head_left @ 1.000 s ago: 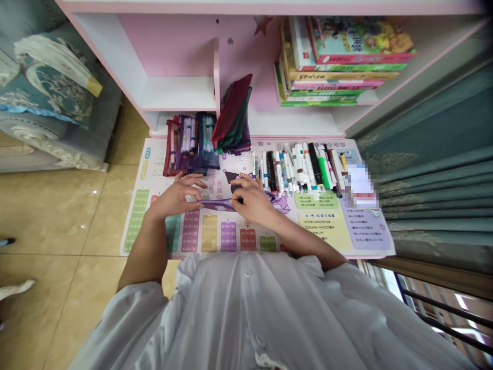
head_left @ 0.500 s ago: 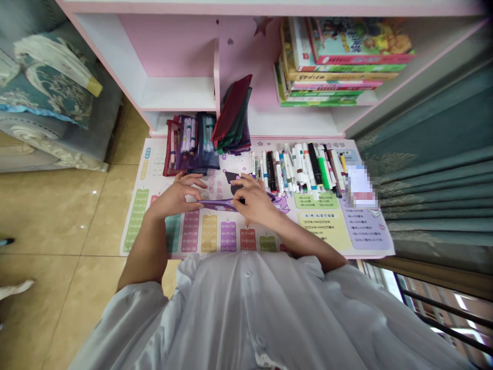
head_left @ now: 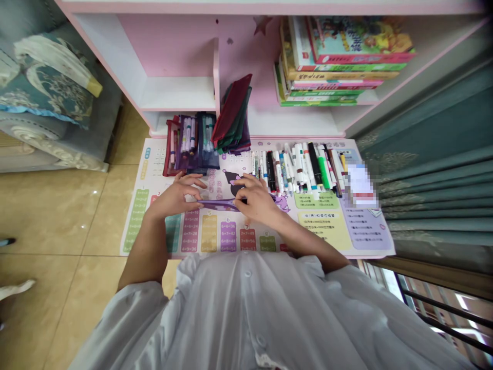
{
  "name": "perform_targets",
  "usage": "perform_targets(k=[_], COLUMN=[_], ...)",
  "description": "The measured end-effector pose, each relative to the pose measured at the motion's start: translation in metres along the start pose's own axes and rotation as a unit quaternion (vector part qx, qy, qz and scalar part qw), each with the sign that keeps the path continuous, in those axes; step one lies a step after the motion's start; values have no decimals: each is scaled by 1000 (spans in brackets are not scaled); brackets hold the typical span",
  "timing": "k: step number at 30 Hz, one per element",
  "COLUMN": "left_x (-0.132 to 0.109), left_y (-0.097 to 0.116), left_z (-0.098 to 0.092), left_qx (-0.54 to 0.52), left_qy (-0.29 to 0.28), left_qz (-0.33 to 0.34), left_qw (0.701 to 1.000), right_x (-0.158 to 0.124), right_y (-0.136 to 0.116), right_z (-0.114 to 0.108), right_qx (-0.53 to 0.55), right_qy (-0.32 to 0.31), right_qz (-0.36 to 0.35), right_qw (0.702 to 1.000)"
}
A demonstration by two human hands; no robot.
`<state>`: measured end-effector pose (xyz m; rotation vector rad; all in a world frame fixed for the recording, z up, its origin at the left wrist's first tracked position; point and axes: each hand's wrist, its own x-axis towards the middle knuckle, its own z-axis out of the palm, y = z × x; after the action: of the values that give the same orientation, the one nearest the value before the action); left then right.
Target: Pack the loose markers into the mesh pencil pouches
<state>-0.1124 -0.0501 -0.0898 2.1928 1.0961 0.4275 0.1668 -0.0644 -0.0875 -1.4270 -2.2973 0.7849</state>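
Observation:
Between my two hands a purple zippered pouch [head_left: 219,204] is stretched, seen nearly edge-on above the desk mat. My left hand [head_left: 177,194] pinches its left end between thumb and finger, the other fingers raised. Nearer the pouch's right end, my right hand [head_left: 254,199] grips the top edge with thumb and forefinger and hides part of it. Right of that hand lies a row of markers [head_left: 296,167], white, black and green. Beyond my left hand rest mesh pouches with pens inside [head_left: 189,139]. Red, green and purple mesh pouches [head_left: 233,115] lean against the shelf divider.
A stack of books [head_left: 339,67] fills the right shelf of the pink and white cabinet [head_left: 181,93]. The printed desk mat [head_left: 327,226] covers the desktop. A blurred-out rectangular item [head_left: 362,186] lies at its right, near the teal curtain [head_left: 431,139].
My right hand has shifted very slightly, and the visible opening of the purple pouch looks narrower. My left hand stays in place.

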Motion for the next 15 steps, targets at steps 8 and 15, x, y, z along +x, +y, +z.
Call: perform_targets(k=[8,15], left_x=[-1,-1], left_y=[0,-1], left_z=[1,1], left_qx=[1,-1], left_qy=[3,0], left_qz=[5,4], left_qw=[1000,1000], right_x=[-3,-3], right_y=[3,2], right_z=[-3,-8], right_qx=[5,3], right_qy=[9,-8], right_qz=[13,24], right_qw=[1000,1000])
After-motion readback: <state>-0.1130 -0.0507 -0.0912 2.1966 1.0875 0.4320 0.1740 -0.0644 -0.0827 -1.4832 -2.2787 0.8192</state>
